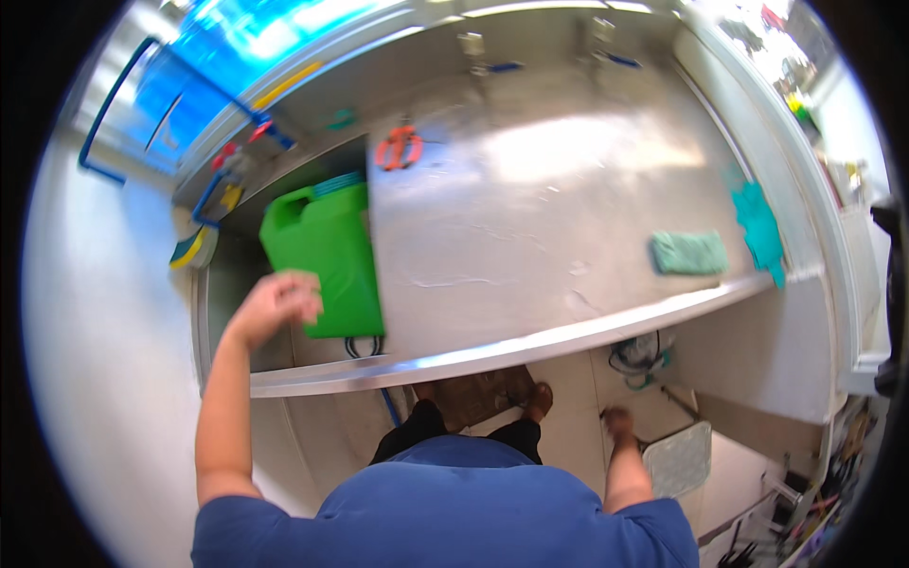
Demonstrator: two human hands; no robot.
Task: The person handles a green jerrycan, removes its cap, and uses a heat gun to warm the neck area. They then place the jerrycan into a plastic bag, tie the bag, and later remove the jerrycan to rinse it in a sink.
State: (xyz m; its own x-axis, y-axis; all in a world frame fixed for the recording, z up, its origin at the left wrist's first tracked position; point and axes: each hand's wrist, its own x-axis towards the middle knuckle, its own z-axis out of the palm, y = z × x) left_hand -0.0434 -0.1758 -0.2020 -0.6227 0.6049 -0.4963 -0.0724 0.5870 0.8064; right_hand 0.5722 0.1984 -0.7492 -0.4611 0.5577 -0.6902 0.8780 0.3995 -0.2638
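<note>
My left hand [280,303] is raised over the front left of the steel sink, palm side turned inward. Its fingers are loosely bent and a little apart, with nothing visible in them. Just beyond it stands a green plastic jerrycan [327,251] with a teal cap, inside the narrow left compartment. Whether the hand touches the jerrycan I cannot tell. My right hand [617,423] hangs low in front of the sink, to the right of my body, near a small grey-topped stool [678,461]. It is dark and blurred, so its fingers do not show clearly.
On the wet steel worktop [454,227] lie an orange ring-shaped object [399,148] and a folded green cloth [688,254]. Teal gloves [758,227] drape over the right side. Two blue-handled taps [502,67] line the back. A scrub brush [193,248] sits at the left edge.
</note>
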